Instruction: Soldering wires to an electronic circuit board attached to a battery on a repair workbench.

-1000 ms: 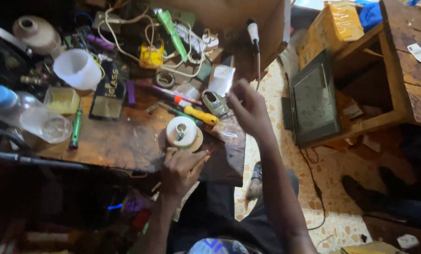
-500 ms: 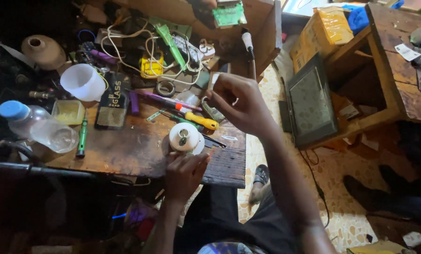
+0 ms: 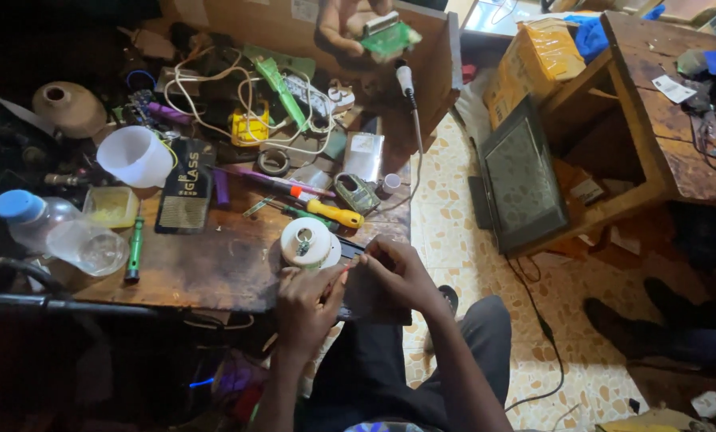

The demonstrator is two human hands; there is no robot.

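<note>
At the near edge of a cluttered wooden counter, the person's two hands meet over a small dark flat object, too dim to identify. The left hand pinches it from below with thumb and fingertips; the right hand curls over it from the right, gripping its far end. It is held just off the counter's edge, touching a white tape roll, apparently so both hands can work on it close to the body.

Counted on the counter: one white tape roll, one yellow-handled screwdriver, one white plastic cup, one clear plastic bottle with a blue cap, one green pen-like tool, one tangle of white cable.

A third hand, belonging to another person, grips a green circuit board at the top. One dark screen panel leans against a wooden table on the floor.
</note>
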